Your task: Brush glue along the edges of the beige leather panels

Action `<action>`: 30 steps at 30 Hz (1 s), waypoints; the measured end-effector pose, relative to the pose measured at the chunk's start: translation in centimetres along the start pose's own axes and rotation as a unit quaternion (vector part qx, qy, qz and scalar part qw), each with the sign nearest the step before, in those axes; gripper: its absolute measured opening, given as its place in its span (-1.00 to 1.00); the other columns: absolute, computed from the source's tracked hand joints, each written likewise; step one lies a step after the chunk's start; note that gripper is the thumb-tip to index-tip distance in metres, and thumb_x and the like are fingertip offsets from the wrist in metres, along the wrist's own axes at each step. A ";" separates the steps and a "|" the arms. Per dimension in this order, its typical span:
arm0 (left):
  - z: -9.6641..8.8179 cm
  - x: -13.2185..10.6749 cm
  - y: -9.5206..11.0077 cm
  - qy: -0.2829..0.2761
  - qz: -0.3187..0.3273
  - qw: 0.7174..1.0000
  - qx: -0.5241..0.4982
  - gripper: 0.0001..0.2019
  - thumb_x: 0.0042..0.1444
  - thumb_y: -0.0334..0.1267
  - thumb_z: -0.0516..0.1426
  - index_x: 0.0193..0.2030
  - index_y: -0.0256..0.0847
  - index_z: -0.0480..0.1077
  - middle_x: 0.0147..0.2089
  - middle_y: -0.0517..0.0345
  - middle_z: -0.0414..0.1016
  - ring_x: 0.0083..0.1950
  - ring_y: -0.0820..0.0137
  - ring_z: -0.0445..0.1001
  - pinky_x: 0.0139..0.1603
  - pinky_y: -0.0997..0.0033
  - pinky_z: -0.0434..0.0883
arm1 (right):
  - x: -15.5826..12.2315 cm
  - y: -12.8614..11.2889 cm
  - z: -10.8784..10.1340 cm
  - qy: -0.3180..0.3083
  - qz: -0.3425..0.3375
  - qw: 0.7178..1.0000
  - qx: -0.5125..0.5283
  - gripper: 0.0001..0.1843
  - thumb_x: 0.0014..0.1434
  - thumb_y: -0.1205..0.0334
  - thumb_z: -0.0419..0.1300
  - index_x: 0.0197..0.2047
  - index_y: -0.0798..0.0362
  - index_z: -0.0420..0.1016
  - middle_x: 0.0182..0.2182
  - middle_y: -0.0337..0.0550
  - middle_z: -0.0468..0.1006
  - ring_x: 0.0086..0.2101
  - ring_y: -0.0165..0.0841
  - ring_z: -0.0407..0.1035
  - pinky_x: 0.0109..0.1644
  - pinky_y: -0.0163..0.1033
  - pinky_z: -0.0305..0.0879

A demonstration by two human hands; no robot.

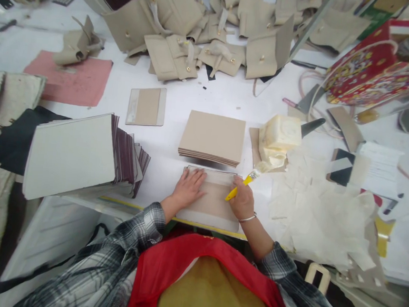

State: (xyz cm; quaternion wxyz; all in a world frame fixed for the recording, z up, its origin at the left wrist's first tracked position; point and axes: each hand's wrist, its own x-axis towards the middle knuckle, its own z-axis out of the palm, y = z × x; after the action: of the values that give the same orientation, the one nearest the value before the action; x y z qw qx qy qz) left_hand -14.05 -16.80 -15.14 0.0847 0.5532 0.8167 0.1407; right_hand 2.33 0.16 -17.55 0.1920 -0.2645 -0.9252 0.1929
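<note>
A flat beige panel (211,200) with paler borders lies at the table's front edge, close to my body. My left hand (189,186) rests on its upper left part, fingers stretched out and lying flat. A yellow-handled brush (239,187) is gripped in my right hand (242,202), at the panel's upper right corner. The bristles point up and right, toward a glue-smeared cream container (279,137). Just beyond the panel sits a neat stack of beige boards (213,134).
At the left stands a tall stack of pale sheets with maroon edges (71,154). Thin whitish sheets (313,215) lie scattered at the right. Beige leather-like pieces (173,55) are heaped at the back. A red patterned bag (369,67) stands back right, and a pink sheet (78,82) back left.
</note>
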 end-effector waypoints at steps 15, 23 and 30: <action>-16.5 -13.6 -7.0 0.268 -0.198 0.926 0.181 -0.12 -0.02 0.08 0.15 0.35 0.09 -0.27 0.42 0.22 -0.27 0.34 -0.09 -0.10 0.19 -0.31 -0.05 | -3.1 2.4 -2.5 0.084 0.173 0.977 0.095 -0.68 0.19 0.18 -0.03 -0.01 0.09 0.26 -0.11 0.00 0.46 -0.18 -0.27 0.40 -0.12 -0.13 0.34; -19.1 -17.6 -8.0 0.181 -0.153 0.946 0.221 -0.55 0.16 -0.22 -0.03 0.21 0.12 0.15 0.06 0.26 0.42 -0.01 0.21 0.41 -0.05 0.07 0.36 | -2.4 0.3 -3.0 0.110 0.162 0.963 0.184 -0.74 0.18 0.15 0.02 -0.06 0.03 0.25 -0.11 -0.05 0.48 -0.12 -0.29 0.41 -0.04 -0.11 0.32; -7.1 -11.5 5.6 0.114 0.168 0.975 0.088 -0.63 0.17 -0.37 -0.01 0.13 -0.10 0.26 -0.08 0.08 0.49 -0.18 0.33 0.40 -0.19 0.28 0.28 | -4.0 -1.1 -4.2 0.009 0.145 0.960 0.239 -0.67 0.17 0.06 0.05 -0.04 0.02 0.20 -0.09 -0.02 0.48 -0.32 -0.29 0.48 -0.24 -0.14 0.40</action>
State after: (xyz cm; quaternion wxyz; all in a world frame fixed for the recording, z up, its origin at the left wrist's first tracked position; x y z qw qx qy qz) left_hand -6.95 -26.46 -6.80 -0.0831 0.6677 0.7258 0.1428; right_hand 6.90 -1.91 -14.50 0.2277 -0.3439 -0.8022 0.4317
